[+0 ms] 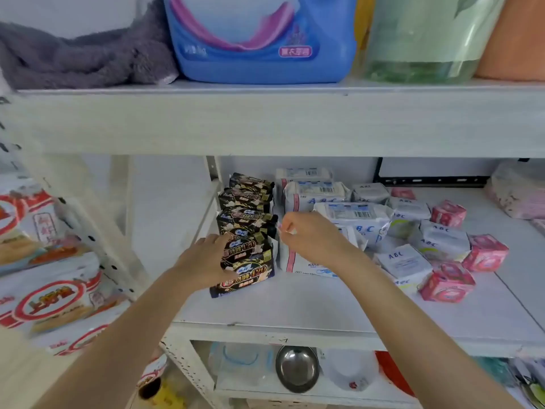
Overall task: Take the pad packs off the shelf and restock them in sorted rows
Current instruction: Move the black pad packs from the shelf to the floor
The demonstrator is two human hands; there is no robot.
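Observation:
On the middle shelf (295, 302) stands a row of several black pad packs (244, 219) running front to back. My left hand (206, 261) rests against the left side of the front black packs (247, 270), fingers on them. My right hand (306, 234) pinches the top edge of a white pad pack with a red stripe (298, 261) standing just right of the black row. Behind it white ABC packs (354, 216) lie stacked. Smaller white ABC packs (439, 240) and pink packs (448, 281) sit further right.
The upper shelf carries a grey towel (73, 57), a blue detergent jug (262, 39) and a green bottle (424, 36). Red-and-white bags (50, 296) fill the rack at left. A metal bowl (298, 370) sits on the lower shelf. A pink bundle (516, 193) lies at the far right.

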